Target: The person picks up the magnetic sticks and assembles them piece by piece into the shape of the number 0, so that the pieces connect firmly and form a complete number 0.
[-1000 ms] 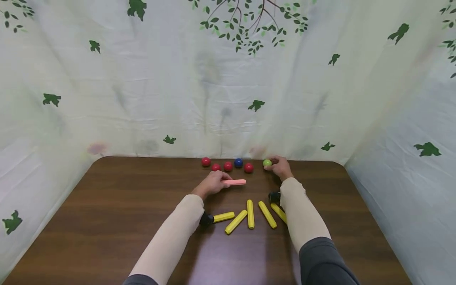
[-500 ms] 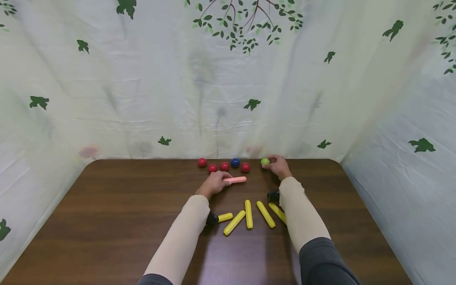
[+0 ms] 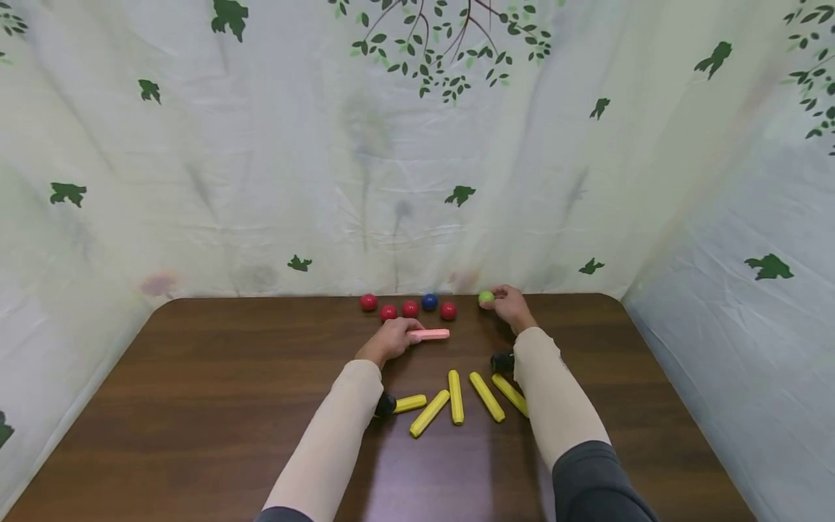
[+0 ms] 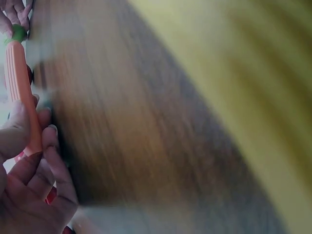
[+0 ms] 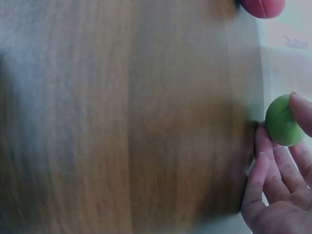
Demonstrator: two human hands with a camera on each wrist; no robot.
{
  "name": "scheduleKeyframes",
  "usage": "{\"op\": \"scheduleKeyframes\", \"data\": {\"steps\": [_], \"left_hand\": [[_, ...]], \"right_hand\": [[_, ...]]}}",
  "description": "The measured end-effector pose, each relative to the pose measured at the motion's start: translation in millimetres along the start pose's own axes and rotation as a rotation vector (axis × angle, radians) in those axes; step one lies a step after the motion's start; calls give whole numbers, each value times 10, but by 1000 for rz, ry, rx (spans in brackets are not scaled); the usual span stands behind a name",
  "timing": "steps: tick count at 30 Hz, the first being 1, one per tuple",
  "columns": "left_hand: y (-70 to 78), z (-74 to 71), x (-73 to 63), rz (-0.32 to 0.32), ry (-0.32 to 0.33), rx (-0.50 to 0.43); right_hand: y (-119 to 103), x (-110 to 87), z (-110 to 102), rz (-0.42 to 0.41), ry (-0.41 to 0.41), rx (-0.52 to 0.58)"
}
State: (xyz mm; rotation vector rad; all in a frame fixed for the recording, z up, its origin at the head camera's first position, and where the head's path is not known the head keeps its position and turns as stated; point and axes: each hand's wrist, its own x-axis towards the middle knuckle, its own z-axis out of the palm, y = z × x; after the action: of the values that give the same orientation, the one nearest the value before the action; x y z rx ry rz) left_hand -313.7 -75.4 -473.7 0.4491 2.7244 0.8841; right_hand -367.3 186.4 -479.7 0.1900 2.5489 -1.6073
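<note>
In the head view my left hand [image 3: 393, 338] holds a pink grooved stick [image 3: 429, 334], which points to the right. The left wrist view shows the stick [image 4: 20, 80] pinched between thumb and fingers. At the table's far edge my right hand [image 3: 512, 306] grips a small green ball [image 3: 485, 297]. Up close in the right wrist view, thumb and fingertips pinch that ball [image 5: 284, 121]. Just beyond the left hand sit several red balls [image 3: 409, 309] and one blue ball [image 3: 429, 302].
Several yellow sticks [image 3: 456, 397] lie fanned out on the brown wooden table [image 3: 196, 406], nearer than the hands. A leaf-patterned cloth [image 3: 261, 181] hangs behind the far edge. Dark wrist cameras sit under both forearms, partly covering the outer yellow sticks.
The left hand and pink stick have shifted slightly right relative to the yellow sticks. The right hand keeps the green ball almost in place. The head view has turned a little.
</note>
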Motion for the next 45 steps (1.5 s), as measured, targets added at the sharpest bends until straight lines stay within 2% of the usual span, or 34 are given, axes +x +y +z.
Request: {"op": "scheduleKeyframes", "data": {"steps": [7, 12, 17, 22, 26, 31, 34, 41, 45], "left_hand": [[27, -23, -33, -34, -14, -2], [29, -83, -31, -47, -30, 11], [10, -137, -9, -56, -21, 22], [-4, -141, 11, -42, -27, 34], [-12, -129, 20, -34, -30, 40], [-24, -109, 6, -30, -44, 48], [-21, -89, 5, -37, -49, 37], [-3, -38, 56, -42, -61, 16], [22, -30, 78, -37, -69, 15]], "right_hand": [[-15, -20, -47, -32, -100, 38], [-29, -78, -37, 0, -183, 175], [-60, -176, -53, -1, -265, 318], [-74, -268, -18, -34, -288, 365], [-77, -334, 60, -59, -311, 321], [-88, -429, 193, -15, -296, 268], [-82, -474, 255, -9, -278, 199], [-80, -508, 309, -94, -261, -16], [-89, -504, 317, -65, -258, -69]]}}
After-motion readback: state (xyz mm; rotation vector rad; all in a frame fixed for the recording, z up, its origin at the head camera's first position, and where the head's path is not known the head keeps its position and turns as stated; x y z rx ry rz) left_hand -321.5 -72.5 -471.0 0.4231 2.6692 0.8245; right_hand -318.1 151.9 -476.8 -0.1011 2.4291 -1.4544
